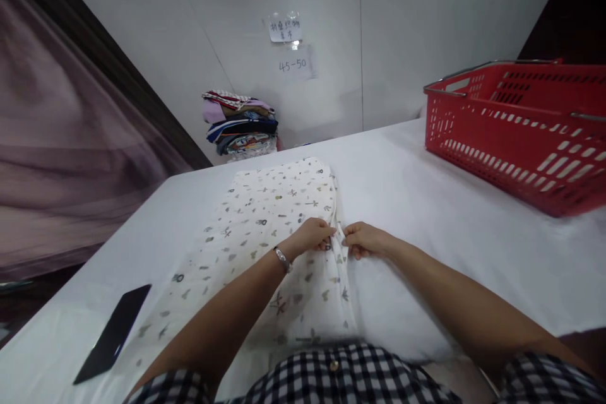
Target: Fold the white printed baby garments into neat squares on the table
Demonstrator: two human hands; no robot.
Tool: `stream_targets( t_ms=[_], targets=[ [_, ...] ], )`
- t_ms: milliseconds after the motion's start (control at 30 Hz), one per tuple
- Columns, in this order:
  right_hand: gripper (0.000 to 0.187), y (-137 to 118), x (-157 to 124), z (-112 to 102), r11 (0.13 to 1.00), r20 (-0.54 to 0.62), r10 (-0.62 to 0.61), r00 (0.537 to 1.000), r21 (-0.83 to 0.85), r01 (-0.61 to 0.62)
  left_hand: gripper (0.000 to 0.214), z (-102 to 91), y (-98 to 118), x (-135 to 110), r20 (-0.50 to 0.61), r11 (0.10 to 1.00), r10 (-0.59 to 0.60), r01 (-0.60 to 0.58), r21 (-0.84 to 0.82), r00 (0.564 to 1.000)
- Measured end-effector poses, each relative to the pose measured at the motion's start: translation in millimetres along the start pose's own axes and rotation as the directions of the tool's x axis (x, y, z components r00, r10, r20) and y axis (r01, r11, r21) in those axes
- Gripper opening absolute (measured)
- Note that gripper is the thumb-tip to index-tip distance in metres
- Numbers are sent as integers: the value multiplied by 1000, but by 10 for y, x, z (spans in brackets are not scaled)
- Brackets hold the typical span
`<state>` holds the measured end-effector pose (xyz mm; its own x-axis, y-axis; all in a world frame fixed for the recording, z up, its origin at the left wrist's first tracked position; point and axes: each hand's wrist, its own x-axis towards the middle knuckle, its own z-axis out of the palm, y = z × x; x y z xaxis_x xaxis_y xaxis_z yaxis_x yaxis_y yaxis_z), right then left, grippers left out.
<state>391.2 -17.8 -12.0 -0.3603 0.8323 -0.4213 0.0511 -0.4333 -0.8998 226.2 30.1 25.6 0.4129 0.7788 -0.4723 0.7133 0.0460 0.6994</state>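
A white cloth with small printed plants and animals lies folded in layers on the table, its right edge running toward my body. My left hand pinches the cloth near that edge, its wrist wearing a metal bracelet or watch. Facing it, my right hand has its fingers closed on the outer layer of the same edge. A small gap separates the two hands, with the cloth's layers standing slightly raised between them.
A red plastic basket with metal handles stands at the right of the white table. A dark flat object lies at the left front. Folded fabrics are stacked by the wall beyond the far edge. A pinkish curtain hangs at left.
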Motion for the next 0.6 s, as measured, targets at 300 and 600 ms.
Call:
stream_targets(
  t_ms=[300,600],
  targets=[
    [13,12,-30,65,995,119,9,993,95,-20,33,106,-111,8,6,991,23,-24,133,1000],
    [27,27,-58,24,990,303,-3,953,136,-40,22,133,-77,-59,34,998,-30,31,-45,999]
  ],
)
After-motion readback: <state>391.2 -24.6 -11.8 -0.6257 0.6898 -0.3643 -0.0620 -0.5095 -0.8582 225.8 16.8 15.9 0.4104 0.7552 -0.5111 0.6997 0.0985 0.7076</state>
